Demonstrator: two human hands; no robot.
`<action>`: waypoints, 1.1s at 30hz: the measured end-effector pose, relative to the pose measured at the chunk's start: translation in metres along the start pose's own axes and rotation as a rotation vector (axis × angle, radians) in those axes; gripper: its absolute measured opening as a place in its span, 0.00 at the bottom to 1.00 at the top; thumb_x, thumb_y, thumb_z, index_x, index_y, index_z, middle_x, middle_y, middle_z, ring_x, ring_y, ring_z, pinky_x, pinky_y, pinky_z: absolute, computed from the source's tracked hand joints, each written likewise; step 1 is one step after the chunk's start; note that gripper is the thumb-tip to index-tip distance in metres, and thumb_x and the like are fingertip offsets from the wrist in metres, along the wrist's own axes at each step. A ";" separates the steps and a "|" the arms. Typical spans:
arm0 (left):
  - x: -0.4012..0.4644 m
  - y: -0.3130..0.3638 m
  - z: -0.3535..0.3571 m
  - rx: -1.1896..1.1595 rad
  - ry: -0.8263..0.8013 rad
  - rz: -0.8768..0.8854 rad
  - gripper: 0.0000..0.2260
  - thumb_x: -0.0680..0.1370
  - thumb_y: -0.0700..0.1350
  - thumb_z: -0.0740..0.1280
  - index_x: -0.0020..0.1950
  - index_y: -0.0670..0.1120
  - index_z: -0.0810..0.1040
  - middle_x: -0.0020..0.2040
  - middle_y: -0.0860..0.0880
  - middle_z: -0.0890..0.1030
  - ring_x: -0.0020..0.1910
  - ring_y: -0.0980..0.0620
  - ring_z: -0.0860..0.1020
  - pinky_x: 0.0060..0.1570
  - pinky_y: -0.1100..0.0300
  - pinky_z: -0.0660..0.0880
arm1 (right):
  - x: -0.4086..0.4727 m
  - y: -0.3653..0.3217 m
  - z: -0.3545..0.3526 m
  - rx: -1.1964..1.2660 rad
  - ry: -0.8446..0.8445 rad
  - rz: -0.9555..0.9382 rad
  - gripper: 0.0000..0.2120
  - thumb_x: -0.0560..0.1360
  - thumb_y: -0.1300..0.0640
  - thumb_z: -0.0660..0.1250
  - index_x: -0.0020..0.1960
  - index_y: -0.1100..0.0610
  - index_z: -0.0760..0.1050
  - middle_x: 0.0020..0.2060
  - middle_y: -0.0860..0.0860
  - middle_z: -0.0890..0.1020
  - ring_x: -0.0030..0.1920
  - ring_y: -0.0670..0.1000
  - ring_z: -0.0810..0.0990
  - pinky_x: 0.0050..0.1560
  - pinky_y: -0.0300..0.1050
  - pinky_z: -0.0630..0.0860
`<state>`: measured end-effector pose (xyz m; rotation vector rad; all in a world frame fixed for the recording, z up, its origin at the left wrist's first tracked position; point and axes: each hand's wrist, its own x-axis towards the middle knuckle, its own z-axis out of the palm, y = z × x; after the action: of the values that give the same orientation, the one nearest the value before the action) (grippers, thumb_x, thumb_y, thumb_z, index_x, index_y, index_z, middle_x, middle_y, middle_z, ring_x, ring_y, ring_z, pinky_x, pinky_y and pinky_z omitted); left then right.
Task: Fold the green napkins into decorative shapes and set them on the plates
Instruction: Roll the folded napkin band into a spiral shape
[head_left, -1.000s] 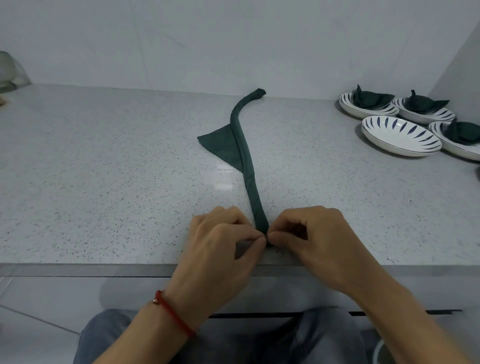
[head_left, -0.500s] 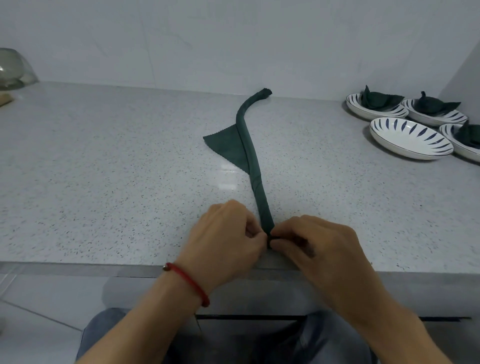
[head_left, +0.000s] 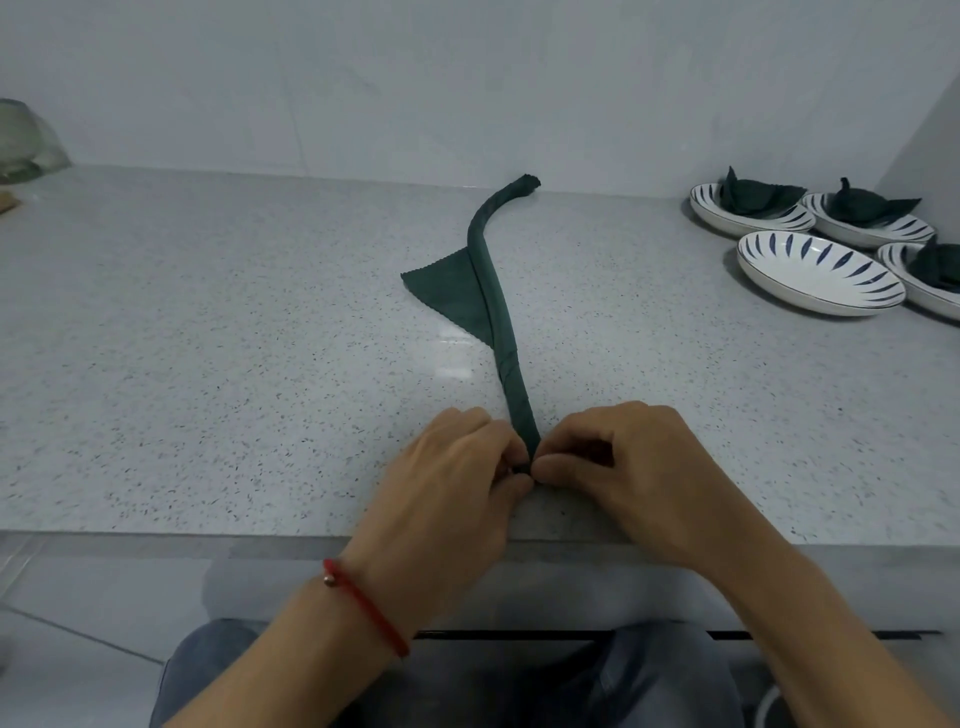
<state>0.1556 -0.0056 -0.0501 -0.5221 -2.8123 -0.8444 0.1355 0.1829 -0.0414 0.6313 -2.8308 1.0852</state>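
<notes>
**Both hands pinching the near end of the rolled napkin**

Green napkin (head_left: 496, 306), rolled into a long thin rope, lies on the speckled counter (head_left: 208, 364) — it runs away from the person, curving right at its far tip, with a flat triangular flap sticking out to the left midway. Near end sits at the counter's front edge, between the hands. Left hand (head_left: 457, 483) and right hand (head_left: 623, 467) meet there, fingertips curled and pinching the roll's tip from either side. Red cord on the left wrist. Four striped plates (head_left: 821, 280) far right; three carry folded napkins, the nearest bare.

Against half a second earlier — hands in much the same spot, grip unchanged, roll in the same place.
</notes>
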 end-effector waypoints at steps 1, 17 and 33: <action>0.002 -0.001 0.000 0.000 -0.016 -0.010 0.03 0.78 0.49 0.70 0.49 0.52 0.79 0.42 0.59 0.73 0.45 0.59 0.70 0.46 0.66 0.68 | -0.001 -0.001 0.001 0.016 0.008 0.023 0.03 0.74 0.48 0.74 0.45 0.46 0.86 0.36 0.38 0.84 0.42 0.38 0.82 0.45 0.31 0.76; 0.016 -0.004 -0.012 0.002 -0.002 -0.079 0.05 0.77 0.54 0.70 0.47 0.55 0.85 0.38 0.59 0.78 0.39 0.62 0.75 0.41 0.70 0.70 | 0.009 0.002 0.002 0.040 -0.015 0.058 0.02 0.75 0.51 0.74 0.46 0.46 0.85 0.38 0.39 0.84 0.44 0.37 0.80 0.46 0.28 0.74; 0.036 -0.005 -0.010 -0.015 -0.050 -0.181 0.08 0.77 0.49 0.70 0.40 0.48 0.84 0.36 0.53 0.81 0.38 0.55 0.79 0.41 0.58 0.79 | 0.011 0.004 0.005 -0.046 0.044 -0.010 0.05 0.73 0.53 0.76 0.47 0.45 0.83 0.38 0.39 0.82 0.44 0.40 0.79 0.45 0.31 0.75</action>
<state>0.1211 -0.0050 -0.0356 -0.2978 -2.9352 -0.8971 0.1245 0.1784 -0.0454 0.6099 -2.8034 1.0168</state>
